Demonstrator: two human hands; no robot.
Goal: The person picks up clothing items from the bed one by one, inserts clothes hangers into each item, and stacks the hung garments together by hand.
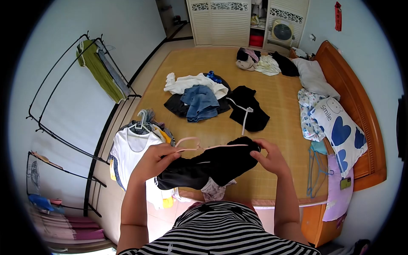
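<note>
Between my hands, above the near edge of the bed, is a pale pink clothes hanger (225, 145) with a black garment (214, 166) hanging from it. My left hand (154, 161) is closed on the hanger's left end, beside the garment. At the other end, my right hand (270, 157) pinches the black cloth over the hanger's tip. The hanger's hook points to the left and away from me. Below the garment, part of a pale patterned cloth (216, 189) shows. Left of my left hand, a white T-shirt (129, 146) hangs among several clothes on hangers.
On the bed (178, 63) lie a clothes pile with a denim piece (200, 102), a black garment with a white strap (250, 111), and more clothes (267, 63) farther back. Pillows (338, 127) and a blue hanger (316, 172) are at right. A black rack (51, 93) stands left.
</note>
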